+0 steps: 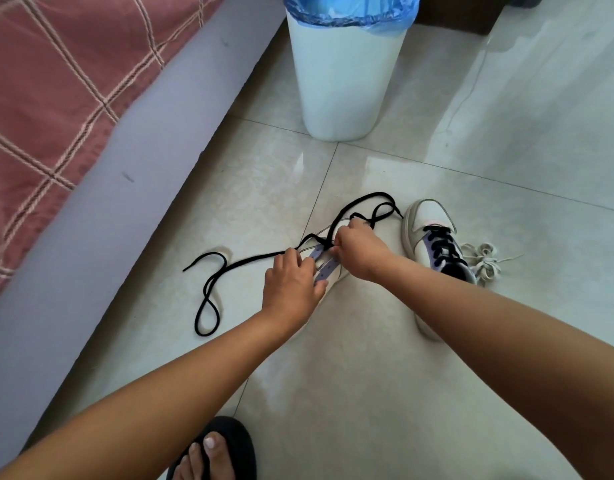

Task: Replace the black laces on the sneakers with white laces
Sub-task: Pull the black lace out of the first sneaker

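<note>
Crowding the sneaker (328, 271): bin (343, 81), bed (56, 98).

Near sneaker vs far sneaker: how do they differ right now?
The near sneaker has bare lilac eyelet strips; its black lace is pulled mostly free and trails across the floor. The far sneaker is fully laced in black. The left hand and right hand work on the near sneaker; the far sneaker sits untouched beside the white laces. Both are white with lilac panels.
</note>
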Demonstrator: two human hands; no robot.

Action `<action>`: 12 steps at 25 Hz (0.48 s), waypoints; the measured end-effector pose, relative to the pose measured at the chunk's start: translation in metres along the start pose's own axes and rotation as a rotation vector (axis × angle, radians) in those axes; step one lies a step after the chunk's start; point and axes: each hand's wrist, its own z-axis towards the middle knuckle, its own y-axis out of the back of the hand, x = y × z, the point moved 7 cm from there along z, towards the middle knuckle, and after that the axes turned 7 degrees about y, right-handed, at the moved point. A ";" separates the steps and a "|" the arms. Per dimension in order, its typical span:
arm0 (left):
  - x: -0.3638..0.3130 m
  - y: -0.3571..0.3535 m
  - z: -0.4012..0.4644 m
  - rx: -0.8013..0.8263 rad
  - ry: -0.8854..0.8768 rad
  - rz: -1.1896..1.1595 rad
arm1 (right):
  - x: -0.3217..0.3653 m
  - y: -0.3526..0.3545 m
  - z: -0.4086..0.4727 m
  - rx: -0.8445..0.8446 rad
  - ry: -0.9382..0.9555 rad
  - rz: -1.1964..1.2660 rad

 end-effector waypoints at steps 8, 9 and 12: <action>-0.002 0.000 0.002 0.017 -0.016 0.034 | 0.030 0.005 -0.005 0.110 0.053 -0.492; -0.002 0.000 0.003 0.021 -0.019 0.039 | 0.029 0.005 -0.003 0.133 0.055 -0.473; -0.001 0.003 0.005 0.021 -0.053 0.095 | 0.023 0.010 0.001 0.203 0.103 -0.428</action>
